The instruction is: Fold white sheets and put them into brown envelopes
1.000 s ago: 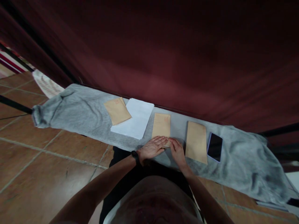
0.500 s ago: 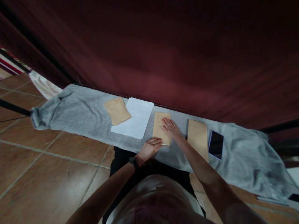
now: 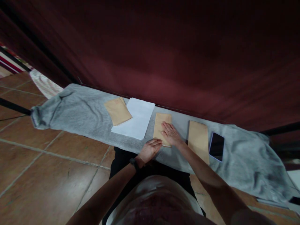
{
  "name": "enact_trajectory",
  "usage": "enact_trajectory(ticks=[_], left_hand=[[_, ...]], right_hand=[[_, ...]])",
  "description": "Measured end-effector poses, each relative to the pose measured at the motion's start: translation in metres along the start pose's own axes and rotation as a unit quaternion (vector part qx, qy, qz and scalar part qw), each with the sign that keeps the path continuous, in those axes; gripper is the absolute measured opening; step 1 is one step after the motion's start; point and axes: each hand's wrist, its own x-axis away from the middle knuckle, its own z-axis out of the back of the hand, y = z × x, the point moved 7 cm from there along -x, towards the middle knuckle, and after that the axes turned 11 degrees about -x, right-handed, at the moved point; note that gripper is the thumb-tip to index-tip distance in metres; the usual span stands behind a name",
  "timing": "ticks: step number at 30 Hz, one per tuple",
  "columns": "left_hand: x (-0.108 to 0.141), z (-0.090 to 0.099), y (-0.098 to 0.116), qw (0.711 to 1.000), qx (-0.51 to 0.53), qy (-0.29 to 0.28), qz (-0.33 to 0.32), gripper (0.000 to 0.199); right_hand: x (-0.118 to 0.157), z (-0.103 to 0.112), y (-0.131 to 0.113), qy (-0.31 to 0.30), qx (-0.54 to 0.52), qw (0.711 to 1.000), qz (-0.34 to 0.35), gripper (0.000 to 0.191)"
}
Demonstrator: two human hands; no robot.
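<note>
A brown paper envelope (image 3: 161, 118) lies flat in front of me on a grey cloth (image 3: 84, 115). My right hand (image 3: 171, 133) rests palm down over its right side, fingers stretched out. At the envelope's lower left corner, my left hand (image 3: 150, 150) lies with its fingers extended, the tips touching the paper. Neither hand grips anything. To the right is a longer brown envelope or stack of them (image 3: 198, 137), partly behind my right forearm. White paper sheets (image 3: 138, 120) lie to the left, with brown envelopes (image 3: 117, 111) overlapping their left edge.
A smartphone (image 3: 217, 147) in a lilac case lies right of the longer envelope. Behind the narrow cloth-covered surface hangs a dark red curtain (image 3: 150, 62). Tiled floor (image 3: 53, 168) shows below on the left, and a dark bar (image 3: 15, 107) meets the cloth's left end.
My right hand has slid slightly down the envelope, toward me. My left hand has stayed nearly in place at the lower corner.
</note>
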Motion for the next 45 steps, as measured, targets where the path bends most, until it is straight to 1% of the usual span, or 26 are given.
enact_trajectory(ticks=[5,8,11,13,16,19,22,24,28,35,40,45], left_hand=[[0.001,-0.001,0.001,1.000,-0.016,0.016,-0.011,0.026],[0.002,-0.002,0.001,0.999,-0.022,0.020,-0.013,0.026],[0.004,-0.002,0.000,1.000,-0.024,0.006,-0.009,0.025],[0.004,-0.002,0.001,1.000,-0.029,-0.008,-0.006,0.025],[0.003,0.000,0.001,0.999,-0.040,-0.026,0.002,0.030],[0.002,0.001,0.001,0.998,-0.046,-0.040,0.008,0.034],[0.002,0.001,0.000,0.998,-0.046,-0.043,0.011,0.036],[0.003,-0.001,-0.001,0.998,-0.048,-0.038,0.017,0.035],[0.007,-0.004,-0.004,0.998,-0.050,-0.020,0.029,0.030],[0.011,-0.004,-0.006,0.998,-0.041,0.012,0.054,0.026],[0.014,-0.002,-0.006,0.997,-0.041,0.022,0.057,0.027],[0.013,0.002,-0.004,0.997,-0.050,0.032,0.054,0.027]], right_hand=[[0.040,-0.012,-0.021,-0.035,0.001,0.998,0.057,0.057],[0.050,-0.016,-0.022,-0.064,-0.006,0.996,0.065,0.056],[0.038,-0.010,-0.008,-0.065,-0.006,0.998,0.025,0.055],[0.020,-0.001,0.007,-0.046,0.009,0.999,-0.026,0.056],[-0.007,0.009,0.023,-0.028,0.029,0.996,-0.075,0.058],[-0.024,0.012,0.031,-0.013,0.032,0.993,-0.109,0.059],[-0.026,0.010,0.032,0.012,0.034,0.991,-0.125,0.059],[-0.020,0.007,0.030,0.019,0.035,0.992,-0.120,0.060],[0.000,0.001,0.022,0.011,0.038,0.995,-0.088,0.061],[0.037,0.000,0.003,0.012,0.027,0.998,-0.063,0.057],[0.067,0.001,-0.015,0.017,0.002,0.999,-0.032,0.054],[0.092,0.006,-0.024,0.027,-0.055,0.998,-0.003,0.050]])
